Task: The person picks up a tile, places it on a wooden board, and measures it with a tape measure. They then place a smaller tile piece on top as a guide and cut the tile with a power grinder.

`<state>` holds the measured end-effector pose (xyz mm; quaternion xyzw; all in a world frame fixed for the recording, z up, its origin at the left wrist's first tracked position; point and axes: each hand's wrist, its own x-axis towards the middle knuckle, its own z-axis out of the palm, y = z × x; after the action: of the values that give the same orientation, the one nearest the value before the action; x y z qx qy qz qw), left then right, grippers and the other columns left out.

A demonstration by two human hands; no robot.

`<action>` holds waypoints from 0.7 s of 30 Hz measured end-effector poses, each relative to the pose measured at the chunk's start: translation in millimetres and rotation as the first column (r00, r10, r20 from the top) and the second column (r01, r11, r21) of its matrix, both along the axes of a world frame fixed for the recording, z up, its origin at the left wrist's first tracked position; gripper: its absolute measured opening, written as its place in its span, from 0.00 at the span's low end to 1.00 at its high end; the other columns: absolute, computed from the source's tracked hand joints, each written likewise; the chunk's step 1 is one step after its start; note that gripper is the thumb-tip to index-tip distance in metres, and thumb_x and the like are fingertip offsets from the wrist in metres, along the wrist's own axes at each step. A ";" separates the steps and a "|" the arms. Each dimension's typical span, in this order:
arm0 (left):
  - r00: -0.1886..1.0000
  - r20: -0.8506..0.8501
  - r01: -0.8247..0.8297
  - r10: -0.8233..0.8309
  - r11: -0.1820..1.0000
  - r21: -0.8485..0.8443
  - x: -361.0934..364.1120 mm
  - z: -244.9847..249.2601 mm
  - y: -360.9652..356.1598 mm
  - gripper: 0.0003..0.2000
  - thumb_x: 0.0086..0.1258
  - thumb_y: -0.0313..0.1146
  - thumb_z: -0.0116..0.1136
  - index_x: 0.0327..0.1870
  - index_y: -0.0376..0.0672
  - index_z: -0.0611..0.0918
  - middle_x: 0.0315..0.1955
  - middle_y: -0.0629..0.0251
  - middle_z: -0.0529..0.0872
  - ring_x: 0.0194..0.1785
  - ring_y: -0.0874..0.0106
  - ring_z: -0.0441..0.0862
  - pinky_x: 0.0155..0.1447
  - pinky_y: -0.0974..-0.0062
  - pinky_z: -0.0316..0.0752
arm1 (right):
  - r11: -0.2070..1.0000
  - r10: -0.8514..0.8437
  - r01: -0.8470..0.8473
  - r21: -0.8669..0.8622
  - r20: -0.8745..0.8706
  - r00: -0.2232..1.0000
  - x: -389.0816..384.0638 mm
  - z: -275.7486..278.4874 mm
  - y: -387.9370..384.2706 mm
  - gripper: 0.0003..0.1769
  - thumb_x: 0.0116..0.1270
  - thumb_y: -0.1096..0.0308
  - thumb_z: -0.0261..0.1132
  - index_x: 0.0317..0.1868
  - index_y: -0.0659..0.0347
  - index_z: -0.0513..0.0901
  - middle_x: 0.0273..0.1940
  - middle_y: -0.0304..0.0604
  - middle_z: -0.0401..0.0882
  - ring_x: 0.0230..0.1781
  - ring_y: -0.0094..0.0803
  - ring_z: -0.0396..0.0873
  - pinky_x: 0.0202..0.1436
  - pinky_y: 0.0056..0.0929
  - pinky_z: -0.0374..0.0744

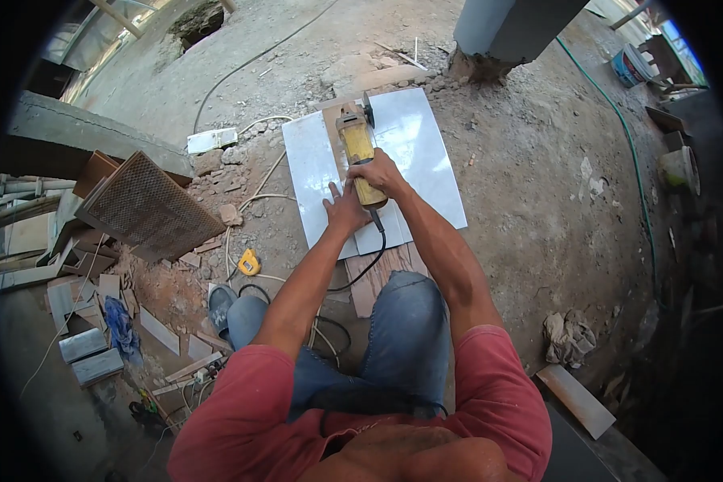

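A yellow angle grinder (358, 149) lies over white glossy tiles (414, 153), its dark disc at the upper right end, near the tiles' top edge. My right hand (379, 173) is wrapped round the grinder's rear body. Just left of the tool, my left hand (346, 210) rests on the tile with its fingers spread. A brown strip shows between the left tile piece (307, 161) and the right one. From the grinder's rear a black cord curves down past my knee. Under the tiles' lower edge sits a brownish board (377, 277).
A yellow tape measure (249, 263) lies left of my legs, near loose cables. Stacked brown tiles (149, 209) and broken pieces stand at the left. A pillar (506, 36) rises ahead. A green hose (631, 145) and buckets (633, 66) are at the right.
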<state>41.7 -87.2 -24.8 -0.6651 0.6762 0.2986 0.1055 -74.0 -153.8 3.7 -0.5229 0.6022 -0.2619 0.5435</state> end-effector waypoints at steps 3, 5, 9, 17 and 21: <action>1.000 -0.003 0.014 -0.014 0.997 -0.071 2.2 -3.3 3.1 0.51 0.48 0.63 0.64 0.72 0.53 0.54 0.71 0.60 0.51 0.72 0.41 0.41 0.64 0.35 0.49 | 0.999 0.033 -0.033 -0.008 0.032 0.999 -1.7 -12.4 3.8 0.21 0.42 0.66 0.70 0.35 0.72 0.80 0.29 0.47 0.81 0.28 0.32 0.79 0.34 0.28 0.78; 1.000 -0.019 0.007 -0.008 0.997 -0.071 1.2 2.5 4.2 0.50 0.48 0.62 0.64 0.72 0.53 0.54 0.71 0.61 0.52 0.72 0.41 0.41 0.64 0.34 0.49 | 0.998 0.022 -0.027 0.054 0.078 0.997 -1.7 -45.5 0.5 0.32 0.38 0.60 0.72 0.41 0.78 0.78 0.38 0.57 0.81 0.38 0.40 0.82 0.42 0.32 0.79; 0.999 0.028 0.039 -0.037 0.997 -0.067 2.0 4.0 5.2 0.49 0.49 0.59 0.64 0.72 0.54 0.54 0.72 0.63 0.50 0.73 0.42 0.39 0.63 0.29 0.44 | 0.998 0.053 -0.055 0.021 0.062 0.997 -6.0 -2.4 23.2 0.21 0.44 0.65 0.69 0.37 0.71 0.80 0.29 0.45 0.82 0.28 0.31 0.79 0.34 0.28 0.78; 0.999 -0.030 0.031 -0.034 0.995 -0.096 7.5 -18.8 5.8 0.51 0.51 0.58 0.62 0.74 0.56 0.44 0.74 0.71 0.39 0.74 0.43 0.35 0.65 0.28 0.33 | 0.985 0.089 -0.104 0.135 0.111 0.990 -16.9 19.6 50.1 0.24 0.42 0.63 0.71 0.38 0.75 0.80 0.31 0.50 0.82 0.31 0.34 0.81 0.36 0.30 0.79; 0.998 -0.071 -0.005 -0.003 0.993 -0.117 8.2 -20.7 3.4 0.53 0.50 0.57 0.64 0.74 0.55 0.44 0.74 0.72 0.39 0.74 0.45 0.34 0.65 0.28 0.32 | 0.993 0.061 -0.068 0.097 0.072 0.996 -17.5 32.3 68.6 0.24 0.43 0.64 0.70 0.38 0.74 0.80 0.29 0.48 0.82 0.29 0.33 0.81 0.35 0.29 0.78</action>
<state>49.9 -83.8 -45.5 -0.6596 0.6955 0.2818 0.0422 -91.5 -85.2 36.1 -0.5052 0.5782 -0.2319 0.5973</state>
